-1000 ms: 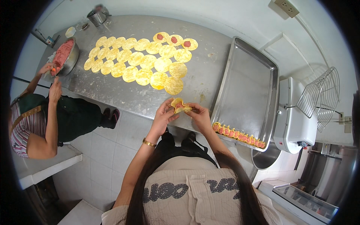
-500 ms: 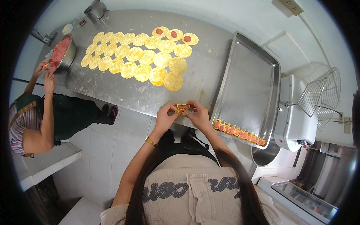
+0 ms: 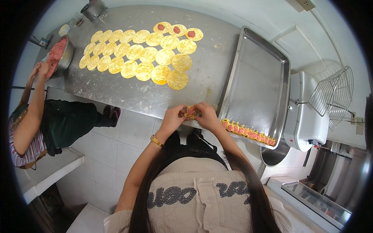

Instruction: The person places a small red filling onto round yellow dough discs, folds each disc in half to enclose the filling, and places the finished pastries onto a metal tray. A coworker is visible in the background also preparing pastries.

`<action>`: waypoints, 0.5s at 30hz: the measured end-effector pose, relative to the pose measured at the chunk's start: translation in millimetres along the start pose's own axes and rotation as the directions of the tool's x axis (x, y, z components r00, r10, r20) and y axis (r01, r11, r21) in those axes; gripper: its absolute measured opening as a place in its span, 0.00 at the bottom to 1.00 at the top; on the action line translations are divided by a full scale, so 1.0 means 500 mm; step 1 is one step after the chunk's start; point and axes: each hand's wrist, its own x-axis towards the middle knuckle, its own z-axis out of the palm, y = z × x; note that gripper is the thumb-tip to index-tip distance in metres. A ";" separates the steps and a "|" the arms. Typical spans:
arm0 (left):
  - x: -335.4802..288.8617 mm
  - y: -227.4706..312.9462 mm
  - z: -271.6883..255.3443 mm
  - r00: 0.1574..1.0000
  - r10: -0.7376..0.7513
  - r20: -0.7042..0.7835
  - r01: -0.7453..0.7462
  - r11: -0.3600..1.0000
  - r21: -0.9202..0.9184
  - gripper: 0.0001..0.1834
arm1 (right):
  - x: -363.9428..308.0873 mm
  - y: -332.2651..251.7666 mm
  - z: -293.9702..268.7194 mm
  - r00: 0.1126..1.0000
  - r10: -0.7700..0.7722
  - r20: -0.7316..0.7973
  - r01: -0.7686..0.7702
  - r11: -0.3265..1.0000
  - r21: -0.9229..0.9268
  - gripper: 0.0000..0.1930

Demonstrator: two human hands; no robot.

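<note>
Between my two hands, at the table's near edge, is a dumpling [image 3: 190,112] with a yellow wrapper gathered around pink meat filling. My left hand [image 3: 173,117] grips it from the left, fingers closed on its side. My right hand [image 3: 206,115] pinches the opposite side. Beyond them, flat yellow round wrappers [image 3: 160,56] lie in rows on the metal table [image 3: 128,95]. Three wrappers in the far row carry a lump of meat filling [image 3: 176,30]. To the right, a row of finished dumplings [image 3: 248,132] lines the near end of a large metal tray [image 3: 254,73].
On the left, a co-worker's hands [image 3: 40,70] are at a metal bowl [image 3: 68,58] of pink meat. A metal pot [image 3: 92,11] stands at the far left corner. Right of the tray are a white machine [image 3: 301,116] and a wire guard [image 3: 333,93].
My fingers have shifted around the dumpling, whose wrapper now looks more upright and gathered. The co-worker's arms have moved, with both hands now together at the bowl. The view has shifted slightly.
</note>
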 end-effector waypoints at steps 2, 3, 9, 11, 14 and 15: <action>0.005 0.006 -0.001 0.998 -0.040 0.041 0.041 0.999 -0.023 0.18 | 0.000 0.001 0.003 1.000 0.024 0.007 -0.024 1.000 -0.006 0.13; 0.008 0.011 0.000 0.999 -0.035 0.017 0.034 0.998 0.053 0.18 | 0.002 0.000 0.006 1.000 0.023 0.000 -0.023 1.000 -0.017 0.13; 0.010 0.041 0.009 1.000 0.003 -0.026 0.005 0.948 0.319 0.19 | 0.010 -0.010 0.008 1.000 -0.005 -0.017 0.005 1.000 0.006 0.10; 0.009 0.044 0.021 0.998 0.026 -0.060 -0.001 0.923 0.385 0.20 | 0.009 -0.013 0.004 1.000 0.015 0.007 -0.015 1.000 0.022 0.09; 0.007 0.039 0.032 0.995 0.062 -0.083 -0.023 0.912 0.409 0.20 | 0.008 -0.012 -0.003 1.000 -0.004 0.010 0.004 1.000 0.019 0.10; 0.006 0.035 0.032 0.995 0.050 -0.080 -0.017 0.930 0.368 0.20 | 0.006 -0.010 -0.005 0.999 -0.032 -0.026 0.032 0.999 0.002 0.11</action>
